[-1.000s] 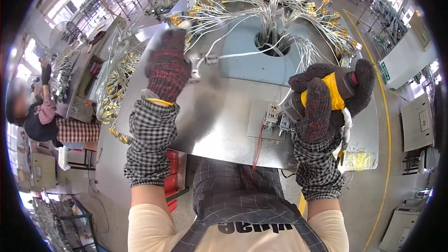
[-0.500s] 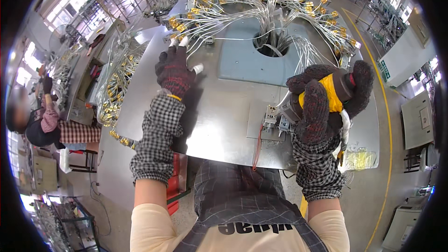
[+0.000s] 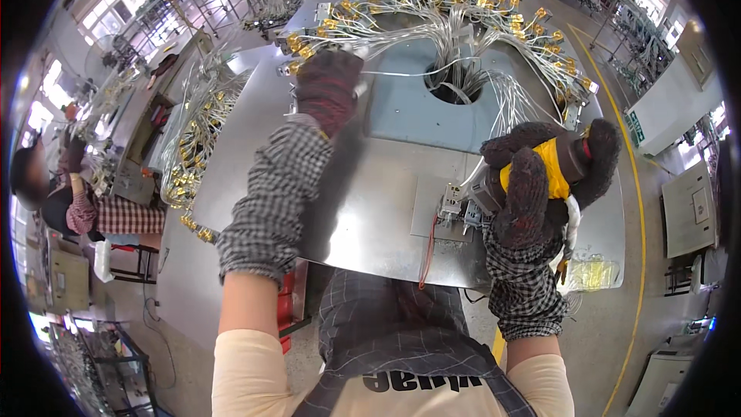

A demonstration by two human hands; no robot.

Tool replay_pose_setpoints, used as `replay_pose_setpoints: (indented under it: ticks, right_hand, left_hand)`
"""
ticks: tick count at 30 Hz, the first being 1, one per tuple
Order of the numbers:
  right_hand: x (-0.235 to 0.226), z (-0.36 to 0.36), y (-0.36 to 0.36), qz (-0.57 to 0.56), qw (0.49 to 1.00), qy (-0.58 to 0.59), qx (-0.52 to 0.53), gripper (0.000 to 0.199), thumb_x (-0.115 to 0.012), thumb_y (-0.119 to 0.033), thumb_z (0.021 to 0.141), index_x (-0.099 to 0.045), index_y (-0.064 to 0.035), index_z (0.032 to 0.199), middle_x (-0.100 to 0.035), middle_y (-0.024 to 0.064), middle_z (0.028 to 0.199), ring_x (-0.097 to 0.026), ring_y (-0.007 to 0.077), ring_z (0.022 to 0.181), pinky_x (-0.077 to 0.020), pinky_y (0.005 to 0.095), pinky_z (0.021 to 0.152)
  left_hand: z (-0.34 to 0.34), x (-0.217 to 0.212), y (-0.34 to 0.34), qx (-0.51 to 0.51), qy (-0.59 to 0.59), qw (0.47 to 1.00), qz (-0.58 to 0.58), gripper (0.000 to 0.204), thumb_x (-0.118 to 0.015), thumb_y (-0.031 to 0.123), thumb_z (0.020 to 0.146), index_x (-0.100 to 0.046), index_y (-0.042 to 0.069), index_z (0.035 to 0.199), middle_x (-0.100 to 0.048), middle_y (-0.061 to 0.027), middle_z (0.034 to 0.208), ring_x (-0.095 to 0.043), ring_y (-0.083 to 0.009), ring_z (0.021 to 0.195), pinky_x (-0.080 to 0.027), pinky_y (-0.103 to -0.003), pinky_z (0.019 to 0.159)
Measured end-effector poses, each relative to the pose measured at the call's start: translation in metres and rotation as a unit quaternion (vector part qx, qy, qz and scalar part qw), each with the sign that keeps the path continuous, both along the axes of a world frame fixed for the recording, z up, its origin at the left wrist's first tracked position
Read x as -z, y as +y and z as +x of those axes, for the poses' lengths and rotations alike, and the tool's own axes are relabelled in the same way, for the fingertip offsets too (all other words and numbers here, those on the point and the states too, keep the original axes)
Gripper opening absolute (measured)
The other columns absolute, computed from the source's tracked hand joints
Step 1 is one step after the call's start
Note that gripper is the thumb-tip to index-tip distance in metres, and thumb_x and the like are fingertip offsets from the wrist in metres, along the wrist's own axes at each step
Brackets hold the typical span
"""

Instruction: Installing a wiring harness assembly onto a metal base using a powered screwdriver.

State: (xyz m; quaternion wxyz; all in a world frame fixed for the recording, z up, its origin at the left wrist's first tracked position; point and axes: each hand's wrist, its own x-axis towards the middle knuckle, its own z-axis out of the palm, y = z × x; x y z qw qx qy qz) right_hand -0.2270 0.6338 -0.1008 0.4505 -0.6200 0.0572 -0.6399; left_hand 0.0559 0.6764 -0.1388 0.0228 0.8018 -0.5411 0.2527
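My left hand (image 3: 330,89), in a dark red-black glove with white fingertips, is at the left end of the wire fan, fingers curled and slightly blurred. A thin silver cable (image 3: 397,74) runs straight from its fingers toward the round hole; its end is hidden by the glove. My right hand (image 3: 525,197), also gloved, is wrapped round a dark handheld power tool (image 3: 570,156) banded with yellow tape. The tool's grey front end (image 3: 486,189) points left, close to a small metal fixture (image 3: 451,201) with red wires at the table's near edge.
Silver cables with yellow-tipped connectors (image 3: 351,9) fan round the far side of the metal table (image 3: 386,208), rising through the hole in a blue-grey plate (image 3: 401,108). More harnesses (image 3: 193,131) lie at left. A co-worker (image 3: 62,201) sits beyond them.
My left hand has moved right from the left connectors, its spread fingers now curled. The silver cable by it now runs straighter to the hand. The right hand and tool stay almost in place.
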Motion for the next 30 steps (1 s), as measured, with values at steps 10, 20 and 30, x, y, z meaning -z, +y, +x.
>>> replay_pose_setpoints:
  ticks: [10, 20, 30]
  right_hand:
    - [0.004, -0.006, 0.004, 0.022, 0.999, 0.024, 0.000, 0.068, -0.068, -0.016, 0.090, -0.027, -0.0147, 0.145, -0.062, 0.0148, 0.102, -0.065, 0.0220, 0.081, -0.0583, 0.0392, 0.071]
    - [0.009, -0.003, -0.006, -0.009, 0.995, -0.051, -0.080, 0.069, -0.069, -0.021, 0.090, -0.029, -0.0146, 0.145, -0.064, 0.0164, 0.100, -0.067, 0.0239, 0.082, -0.0591, 0.0391, 0.070]
    - [0.005, -0.013, -0.003, 0.008, 0.999, 0.037, -0.017, 0.072, -0.070, -0.009, 0.087, -0.028, -0.0160, 0.146, -0.063, 0.0170, 0.103, -0.067, 0.0247, 0.084, -0.0599, 0.0385, 0.072]
  left_hand:
    - [0.012, 0.045, -0.015, 0.037, -0.059, 0.996, 0.050, 0.046, -0.049, 0.021, 0.088, -0.049, 0.022, 0.134, -0.044, -0.0085, 0.144, -0.051, -0.0318, 0.119, -0.036, -0.051, 0.107]
    - [0.021, -0.010, 0.005, -0.089, -0.054, 0.984, 0.142, 0.033, -0.048, 0.025, 0.093, -0.059, 0.025, 0.125, -0.056, -0.0104, 0.129, -0.058, -0.0297, 0.115, -0.048, -0.040, 0.096]
    - [-0.023, 0.038, 0.063, 0.311, 0.306, 0.897, 0.074, 0.069, -0.083, 0.022, 0.066, -0.058, 0.017, 0.130, -0.053, -0.0149, 0.135, -0.052, -0.0306, 0.123, -0.043, -0.042, 0.101]
